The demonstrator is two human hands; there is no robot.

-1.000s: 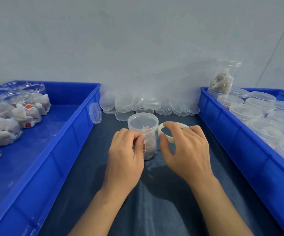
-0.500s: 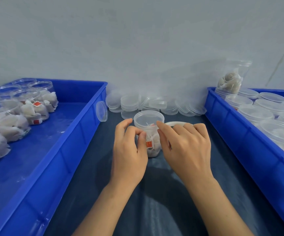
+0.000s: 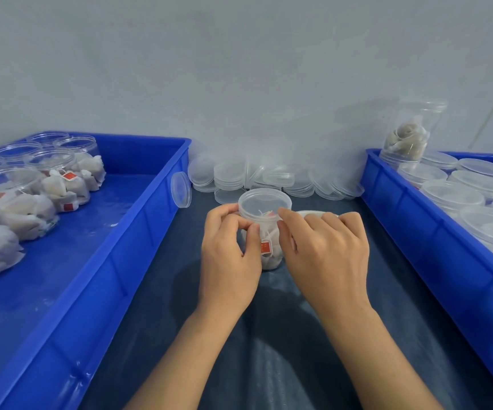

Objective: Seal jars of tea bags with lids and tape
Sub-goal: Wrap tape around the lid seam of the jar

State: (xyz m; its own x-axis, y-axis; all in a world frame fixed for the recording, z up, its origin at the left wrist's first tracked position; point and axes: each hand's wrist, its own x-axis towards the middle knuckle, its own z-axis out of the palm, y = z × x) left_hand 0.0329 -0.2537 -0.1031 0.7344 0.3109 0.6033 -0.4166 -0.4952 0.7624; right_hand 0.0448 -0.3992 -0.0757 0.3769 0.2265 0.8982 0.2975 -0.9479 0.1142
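My left hand (image 3: pixel 229 255) pinches the side of a lidded jar of tea bags (image 3: pixel 264 226) standing on the dark surface (image 3: pixel 268 365) between two blue bins (image 3: pixel 138 232). My right hand (image 3: pixel 325 253) holds a tape roll (image 3: pixel 313 213) in a curled grip, forefinger touching the jar's lid (image 3: pixel 264 201). Spare lids (image 3: pixel 230 176) line the wall.

- No words, numbers or brand names are showing clearly enough to read anywhere.
- A small red paper tag (image 3: pixel 265 247) is hanging inside the clear lidded plastic jar of tea bags (image 3: pixel 264 229); its print is showing only as a blur.
- More red tags (image 3: pixel 69 176) are lying on white tea bags in the open clear jars in the blue plastic tray (image 3: pixel 138 220) at the left edge; their marks are too small to read.
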